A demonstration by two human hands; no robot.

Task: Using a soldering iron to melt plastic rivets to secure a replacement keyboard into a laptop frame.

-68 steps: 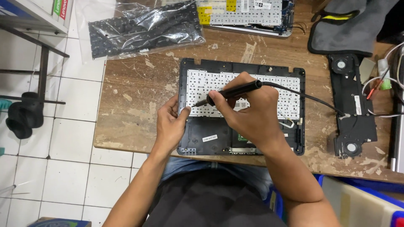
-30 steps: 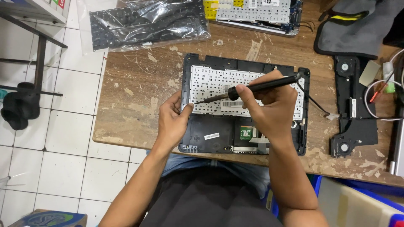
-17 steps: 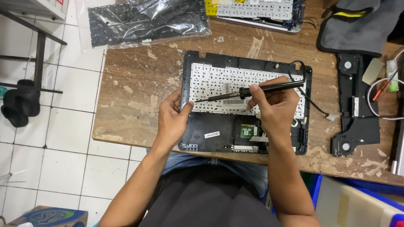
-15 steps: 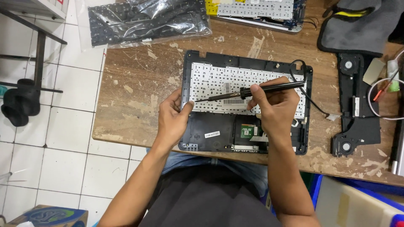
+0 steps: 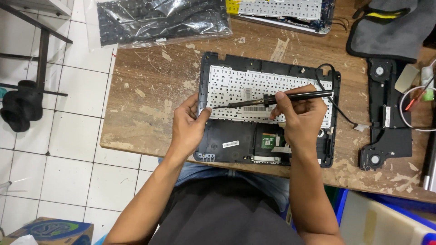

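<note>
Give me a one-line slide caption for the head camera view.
Right hand holds a soldering iron over an upturned laptop keyboard panel on a worn wooden table; left hand steadies its edge.

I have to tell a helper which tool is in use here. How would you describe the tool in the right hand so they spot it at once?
On the worn wooden table lies an opened black laptop shell. Above its pale keyboard back, the right hand holds the soldering iron: a slim black rod with a metal tip, the only corded tool in hand.
</note>
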